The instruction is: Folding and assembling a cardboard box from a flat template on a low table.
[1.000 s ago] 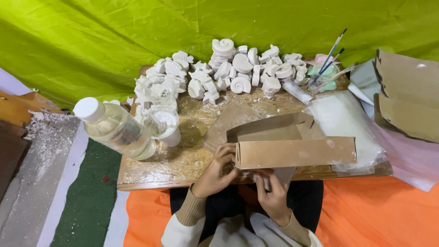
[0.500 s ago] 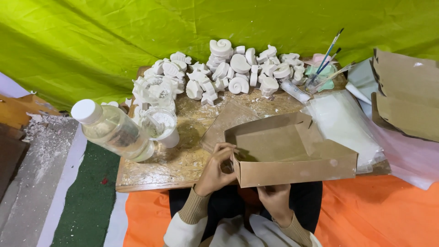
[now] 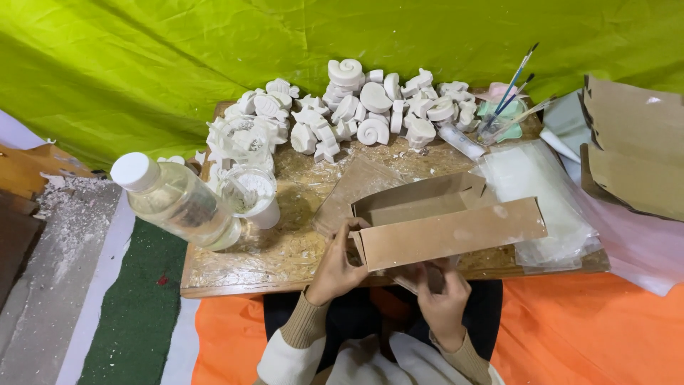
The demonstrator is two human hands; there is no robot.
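Observation:
A brown cardboard box, half folded and open at the top, is held over the near edge of a low wooden board. My left hand grips the box's left end, fingers hooked on the flap. From below, my right hand pinches the box's underside flap. Several white plaster figures lie piled at the far side of the board. The box's bottom face is hidden.
A clear plastic bottle with a white cap and a small plastic cup stand at the board's left. Paintbrushes sit in a holder at the back right. Clear plastic bags and flat cardboard lie right. Green cloth hangs behind.
The box tipped open toward me half a second ago, then turned back so its long side faces me. Both hands stayed on it.

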